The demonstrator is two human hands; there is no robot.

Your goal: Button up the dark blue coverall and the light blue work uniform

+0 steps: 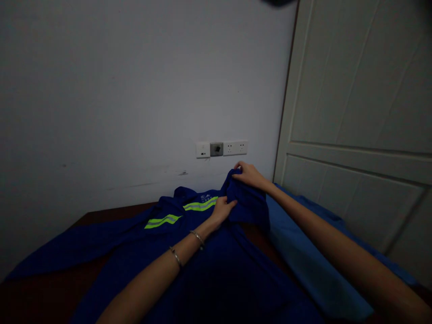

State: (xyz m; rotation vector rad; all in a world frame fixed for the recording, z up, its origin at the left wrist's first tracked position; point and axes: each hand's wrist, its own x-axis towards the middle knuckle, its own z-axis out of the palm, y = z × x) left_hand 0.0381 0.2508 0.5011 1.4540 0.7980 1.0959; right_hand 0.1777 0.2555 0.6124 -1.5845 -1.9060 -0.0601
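Observation:
A dark blue work jacket (199, 229) with yellow-green and grey reflective stripes lies spread out, one sleeve reaching to the far left. With fingers pinched on the raised cloth near its right shoulder, my right hand (248, 174) lifts a fold of the jacket. Lower and to the left, my left hand (223, 210) is closed on the jacket beside the chest stripe, the thumb pointing right. Two bracelets circle my left wrist and forearm. The cloth's lower part is very dark, and its details cannot be made out.
The jacket lies on a dark reddish-brown table (111, 210) against a pale wall (135, 90). A lighter blue cloth (303, 252) is at the right, under my right forearm. Sockets (235, 148) sit low on the wall; a white panelled door (364, 90) stands at the right.

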